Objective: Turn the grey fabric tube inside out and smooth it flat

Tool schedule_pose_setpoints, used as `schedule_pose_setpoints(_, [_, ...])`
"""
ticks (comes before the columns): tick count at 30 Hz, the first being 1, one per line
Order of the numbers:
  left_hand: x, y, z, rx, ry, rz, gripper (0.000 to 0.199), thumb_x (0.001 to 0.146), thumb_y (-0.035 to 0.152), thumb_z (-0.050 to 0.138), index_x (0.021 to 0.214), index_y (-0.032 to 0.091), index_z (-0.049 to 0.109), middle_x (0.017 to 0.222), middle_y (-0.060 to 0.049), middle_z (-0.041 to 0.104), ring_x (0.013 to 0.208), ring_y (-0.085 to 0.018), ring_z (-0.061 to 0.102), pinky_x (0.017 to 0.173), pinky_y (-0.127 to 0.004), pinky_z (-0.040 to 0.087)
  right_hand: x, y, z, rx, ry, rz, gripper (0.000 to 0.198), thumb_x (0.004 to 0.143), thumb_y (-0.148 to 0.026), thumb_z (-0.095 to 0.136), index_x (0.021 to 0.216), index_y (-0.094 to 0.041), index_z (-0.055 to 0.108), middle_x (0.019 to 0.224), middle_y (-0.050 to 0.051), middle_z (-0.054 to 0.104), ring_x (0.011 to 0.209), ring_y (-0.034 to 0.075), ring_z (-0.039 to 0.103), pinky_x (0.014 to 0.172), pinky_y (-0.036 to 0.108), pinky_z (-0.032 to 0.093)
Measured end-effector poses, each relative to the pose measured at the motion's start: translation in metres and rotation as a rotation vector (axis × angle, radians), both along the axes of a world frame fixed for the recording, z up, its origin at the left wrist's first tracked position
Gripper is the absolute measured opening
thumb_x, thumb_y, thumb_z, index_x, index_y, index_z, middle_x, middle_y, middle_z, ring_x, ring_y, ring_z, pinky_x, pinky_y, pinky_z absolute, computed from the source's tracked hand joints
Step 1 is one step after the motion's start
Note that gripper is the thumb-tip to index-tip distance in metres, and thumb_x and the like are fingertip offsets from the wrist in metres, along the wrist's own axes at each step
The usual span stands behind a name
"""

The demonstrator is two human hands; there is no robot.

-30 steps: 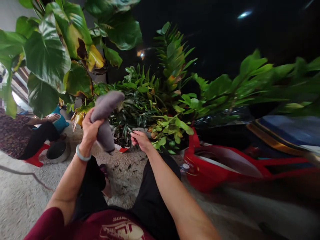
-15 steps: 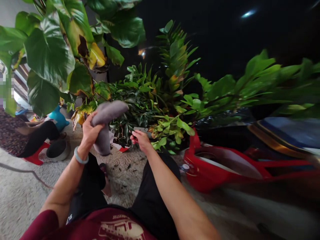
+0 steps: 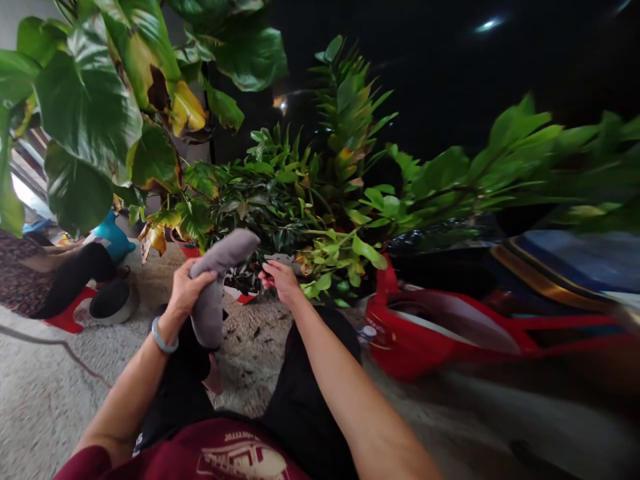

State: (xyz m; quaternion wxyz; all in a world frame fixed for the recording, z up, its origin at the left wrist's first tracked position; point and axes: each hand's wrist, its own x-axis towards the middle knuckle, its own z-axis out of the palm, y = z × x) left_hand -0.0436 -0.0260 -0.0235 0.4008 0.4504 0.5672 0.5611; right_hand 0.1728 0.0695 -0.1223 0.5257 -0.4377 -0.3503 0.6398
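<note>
A soft, thick grey fabric piece [image 3: 210,303] with two rounded arms, bent like a boomerang, is in my left hand [image 3: 187,290]. The thumb lies over its bend, and the other fingers are mostly behind it. One arm points right, toward the plants, and the other hangs down. To the right of the piece, apart from it, my right hand [image 3: 281,280] is closed in a pinch in front of the leaves. Whatever is between its fingertips is too small to make out. A white and red box or planter [image 3: 241,295] partly shows between my hands.
Leafy potted plants [image 3: 280,177] stretch across the front, and large leaves [image 3: 90,100] hang at the left. A red container with a handle [image 3: 400,340] stands right of my knee. At the left a person [image 3: 60,273] sits on a red stool [image 3: 75,312] beside a grey bucket [image 3: 114,303].
My left hand and the grey fabric piece have come down a little, and the piece has turned slightly. My right hand keeps nearly the same pinch and place.
</note>
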Motion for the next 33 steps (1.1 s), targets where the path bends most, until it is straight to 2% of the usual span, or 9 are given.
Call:
schedule_pose_setpoints(4, [-0.004, 0.030, 0.027, 0.151, -0.001, 0.119, 0.034, 0.061, 0.035, 0.083, 0.085, 0.017, 0.068, 0.069, 0.003, 0.060, 0.062, -0.011, 0.052, 0.060, -0.022, 0.045, -0.003, -0.001, 0.009, -0.047, -0.016, 0.022, 0.025, 0.068, -0.034, 0.081, 0.076, -0.019, 0.062, 0.052, -0.002, 0.064, 0.039, 0.009, 0.050, 0.036, 0.019, 0.039])
schedule_pose_setpoints(6, [0.002, 0.038, 0.018, 0.134, -0.031, 0.093, 0.033, 0.059, 0.033, 0.082, 0.085, 0.017, 0.067, 0.069, 0.004, 0.059, 0.062, -0.011, 0.051, 0.061, -0.022, 0.045, -0.004, -0.005, 0.013, -0.147, -0.016, 0.003, 0.022, 0.074, -0.033, 0.078, 0.079, -0.019, 0.061, 0.057, 0.000, 0.067, 0.041, 0.010, 0.053, 0.037, 0.019, 0.041])
schedule_pose_setpoints(10, [0.022, 0.029, -0.021, 0.103, 0.015, 0.062, 0.030, 0.062, 0.028, 0.079, 0.088, 0.018, 0.069, 0.076, 0.001, 0.064, 0.071, -0.016, 0.057, 0.070, -0.026, 0.048, -0.009, -0.037, 0.015, -0.339, 0.089, 0.066, 0.028, 0.083, -0.045, 0.071, 0.087, -0.018, 0.065, 0.072, 0.007, 0.073, 0.051, 0.016, 0.063, 0.043, 0.026, 0.049])
schedule_pose_setpoints(14, [0.035, -0.001, -0.048, 0.157, 0.245, -0.021, 0.036, 0.065, 0.017, 0.077, 0.100, 0.022, 0.074, 0.097, -0.003, 0.072, 0.094, -0.023, 0.064, 0.091, -0.032, 0.048, -0.026, -0.083, 0.015, -0.119, 0.240, 0.133, 0.036, 0.077, -0.052, 0.074, 0.093, -0.020, 0.069, 0.091, 0.010, 0.076, 0.077, 0.023, 0.071, 0.058, 0.031, 0.056])
schedule_pose_setpoints(18, [0.038, -0.023, -0.053, 0.110, 0.296, -0.139, 0.034, 0.066, 0.014, 0.074, 0.099, 0.023, 0.075, 0.094, -0.002, 0.071, 0.088, -0.022, 0.063, 0.090, -0.032, 0.047, -0.042, -0.103, 0.022, -0.042, 0.105, -0.018, 0.033, 0.068, -0.043, 0.077, 0.090, -0.020, 0.069, 0.089, 0.008, 0.076, 0.082, 0.025, 0.069, 0.057, 0.030, 0.050])
schedule_pose_setpoints(21, [0.038, -0.032, -0.049, 0.059, 0.188, -0.196, 0.032, 0.065, 0.021, 0.079, 0.096, 0.020, 0.070, 0.089, -0.001, 0.067, 0.084, -0.019, 0.060, 0.083, -0.030, 0.047, -0.045, -0.103, 0.028, -0.039, 0.120, -0.051, 0.032, 0.060, -0.039, 0.076, 0.084, -0.022, 0.067, 0.078, 0.006, 0.074, 0.080, 0.026, 0.068, 0.058, 0.032, 0.051])
schedule_pose_setpoints(27, [0.038, -0.046, -0.035, -0.102, -0.127, -0.372, 0.068, 0.064, 0.037, 0.087, 0.124, 0.024, 0.058, 0.097, 0.000, 0.066, 0.082, -0.016, 0.060, 0.078, -0.027, 0.050, -0.047, -0.107, 0.033, 0.024, 0.243, -0.054, 0.027, 0.058, -0.034, 0.074, 0.082, -0.024, 0.066, 0.073, 0.003, 0.074, 0.071, 0.026, 0.068, 0.064, 0.037, 0.055])
schedule_pose_setpoints(31, [0.030, -0.042, -0.034, -0.211, -0.247, -0.299, 0.073, 0.056, 0.031, 0.088, 0.123, 0.022, 0.060, 0.089, 0.001, 0.068, 0.073, -0.015, 0.062, 0.071, -0.027, 0.052, -0.039, -0.095, 0.035, 0.152, -0.134, 0.020, 0.025, 0.066, -0.044, 0.075, 0.077, -0.023, 0.068, 0.072, 0.004, 0.072, 0.069, 0.025, 0.066, 0.062, 0.035, 0.052])
schedule_pose_setpoints(33, [0.020, -0.033, -0.027, -0.218, -0.266, -0.224, 0.069, 0.052, 0.025, 0.085, 0.118, 0.020, 0.063, 0.084, 0.001, 0.069, 0.067, -0.015, 0.061, 0.066, -0.026, 0.051, -0.028, -0.073, 0.039, 0.275, -0.414, -0.060, 0.031, 0.068, -0.051, 0.076, 0.078, -0.022, 0.069, 0.077, 0.005, 0.072, 0.076, 0.025, 0.067, 0.069, 0.036, 0.053])
